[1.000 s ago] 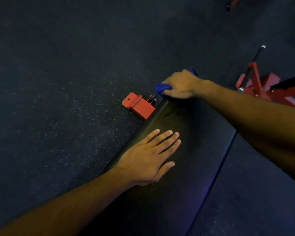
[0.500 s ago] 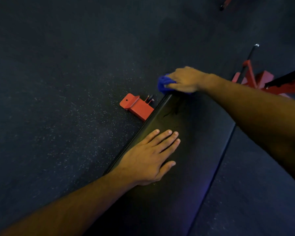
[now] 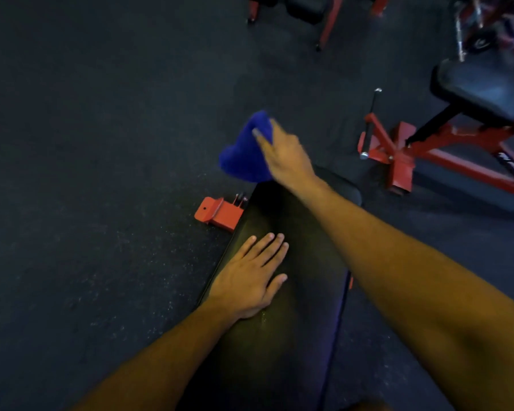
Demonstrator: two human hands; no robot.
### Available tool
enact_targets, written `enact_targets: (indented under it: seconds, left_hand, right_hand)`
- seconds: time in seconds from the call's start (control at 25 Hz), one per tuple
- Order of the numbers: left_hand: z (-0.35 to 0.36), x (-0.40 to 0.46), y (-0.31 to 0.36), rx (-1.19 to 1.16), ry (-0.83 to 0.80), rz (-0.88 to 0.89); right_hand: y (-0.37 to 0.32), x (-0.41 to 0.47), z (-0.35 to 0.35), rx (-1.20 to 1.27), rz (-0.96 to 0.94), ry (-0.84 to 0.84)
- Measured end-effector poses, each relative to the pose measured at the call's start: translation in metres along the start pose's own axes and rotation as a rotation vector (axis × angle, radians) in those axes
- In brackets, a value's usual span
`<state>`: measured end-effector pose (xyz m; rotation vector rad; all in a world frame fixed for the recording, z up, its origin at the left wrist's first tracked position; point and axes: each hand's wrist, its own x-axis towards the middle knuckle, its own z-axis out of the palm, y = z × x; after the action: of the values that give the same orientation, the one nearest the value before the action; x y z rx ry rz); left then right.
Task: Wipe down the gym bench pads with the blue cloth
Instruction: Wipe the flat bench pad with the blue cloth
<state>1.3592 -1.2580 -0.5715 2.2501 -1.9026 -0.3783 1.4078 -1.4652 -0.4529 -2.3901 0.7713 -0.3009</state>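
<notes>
A: How do we expect the blue cloth (image 3: 245,155) to handle?

B: We judge it light, soft and floppy; it droops in a loose bunch, so we take it by a gathered fold, not a corner. Our right hand (image 3: 282,155) grips it that way now, fingers curled round the bunch, blurred, past the far end of the bench pad (image 3: 306,280).

A: And our left hand (image 3: 250,277)?

B: Flat and relaxed, fingers straight, pressing on the pad's left side near us. The pad looks firm and smooth, probably a little slick.

A: What differs from half a second ago?

B: Then the cloth sat pressed on the pad's far left corner under our right hand. Now it is lifted clear, hanging above the floor (image 3: 86,173) beyond the orange bracket (image 3: 218,213). Our left hand has not shifted. The view tilts up, showing the red frame (image 3: 398,155) to the right more fully.
</notes>
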Motion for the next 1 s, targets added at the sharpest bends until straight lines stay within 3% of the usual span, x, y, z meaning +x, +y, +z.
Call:
enact_targets:
  seconds: [0.12,0.2,0.28,0.36,0.44,0.6,0.68,0.92,1.0]
  left_hand:
    - [0.000,-0.002,0.002,0.038,-0.007,-0.010]
    - [0.001,-0.001,0.003,0.046,0.001,-0.019]
    - [0.003,0.001,0.003,0.062,-0.002,-0.010]
    - [0.002,0.002,0.002,0.054,-0.015,-0.005]
    - [-0.008,0.008,-0.005,0.080,-0.043,0.037]
    - [-0.010,0.024,-0.024,0.108,-0.039,0.150]
    - [-0.006,0.025,-0.026,0.120,-0.027,0.177]
    - [-0.007,0.026,-0.030,0.094,-0.060,0.194]
    - [-0.008,0.026,-0.028,0.085,-0.082,0.196]
  right_hand:
    - [0.051,-0.024,-0.067,0.048,0.079,0.361]
    - [0.092,-0.041,-0.086,0.005,0.060,0.421]
    - [0.130,-0.056,-0.072,-0.108,0.104,0.248]
    - [0.161,-0.078,-0.045,-0.436,0.090,-0.025]
    - [0.178,-0.088,-0.033,-0.688,-0.034,-0.077]
    - [0.205,-0.050,-0.039,-0.573,-0.096,-0.184]
    - [0.212,-0.034,-0.038,-0.705,-0.221,-0.162]
    - [0.135,0.034,0.025,-0.759,-0.394,-0.261]
    - [0.141,0.025,0.011,-0.738,-0.378,-0.301]
